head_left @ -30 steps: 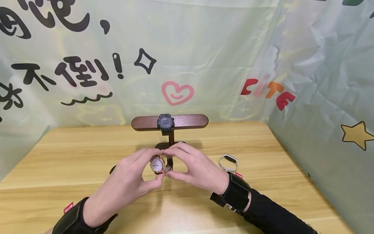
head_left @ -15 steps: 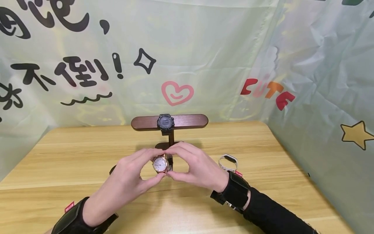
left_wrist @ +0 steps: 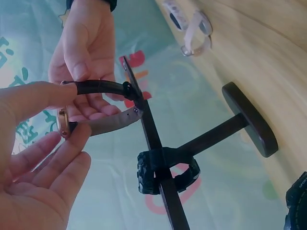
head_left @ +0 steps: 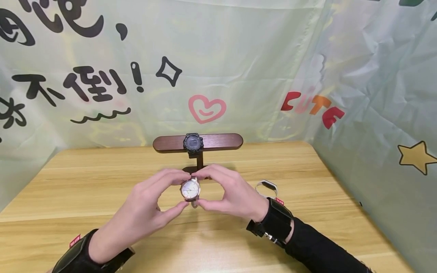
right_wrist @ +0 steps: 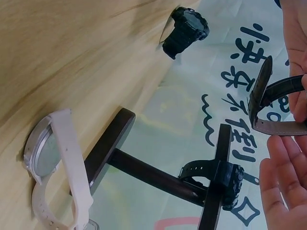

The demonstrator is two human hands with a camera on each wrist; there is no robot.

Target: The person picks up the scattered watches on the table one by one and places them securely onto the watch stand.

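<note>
Between both hands is a wristwatch (head_left: 190,189) with a white dial, gold-toned case and dark strap closed into a loop. My left hand (head_left: 146,199) pinches it between thumb and fingers at its upper and lower edges. From the other side, my right hand (head_left: 232,195) holds it likewise, fingertips above and thumb below. In the left wrist view the strap (left_wrist: 108,123) reaches toward the stand's bar and overlaps its end. Just behind the hands stands a dark wooden watch stand (head_left: 222,141), a black sports watch (head_left: 193,142) wrapped around its bar.
A white fitness band (head_left: 267,188) lies on the wooden table (head_left: 300,227), right of the stand. The right wrist view also has a white-strapped watch (right_wrist: 67,158) and another black watch (right_wrist: 184,31) on the table. A printed cloth (head_left: 252,57) hangs behind.
The wristwatch has shifted slightly right and turned its dial more squarely to the head camera. My left hand has moved a little left; the right hand's thumb and fingers follow the watch.
</note>
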